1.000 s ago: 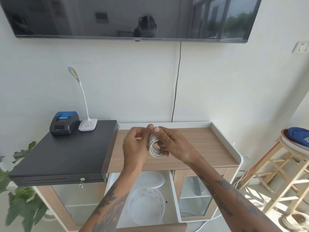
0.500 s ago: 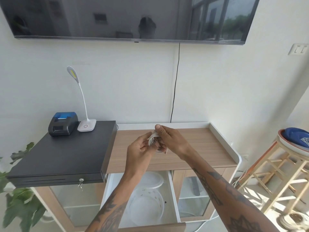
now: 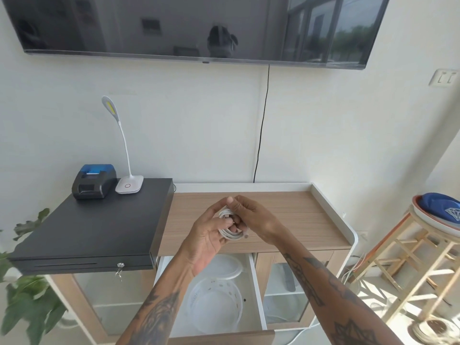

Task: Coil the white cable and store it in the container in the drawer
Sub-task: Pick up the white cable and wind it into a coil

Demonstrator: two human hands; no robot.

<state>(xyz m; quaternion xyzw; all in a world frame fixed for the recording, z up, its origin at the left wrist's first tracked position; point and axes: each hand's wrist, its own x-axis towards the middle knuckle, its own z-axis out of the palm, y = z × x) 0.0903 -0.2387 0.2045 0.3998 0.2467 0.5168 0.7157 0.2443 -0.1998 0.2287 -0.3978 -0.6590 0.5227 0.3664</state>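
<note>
The white cable [image 3: 230, 234] is wound into a small coil held above the wooden cabinet top [image 3: 293, 215]. My left hand [image 3: 209, 235] cups the coil from the left with its fingers through it. My right hand [image 3: 251, 217] pinches the coil from the right, and the cable's plug end pokes out below its fingers. Below my arms the white drawer [image 3: 256, 292] stands pulled out. Inside it sits a round clear container [image 3: 214, 305] with holes in its wall, and a clear lid [image 3: 229, 267] lies behind it.
A black cash drawer [image 3: 92, 227] with a key covers the cabinet's left side, carrying a blue-black receipt printer [image 3: 94, 184] and a white desk lamp [image 3: 129, 186]. A plant [image 3: 27, 300] stands at the left, a wooden stool [image 3: 423, 255] at the right. A TV [image 3: 199, 26] hangs overhead.
Both hands stayed together over the cabinet top, turning the coil. The left hand rolled palm-up under it and the right hand's fingers shifted down over it.
</note>
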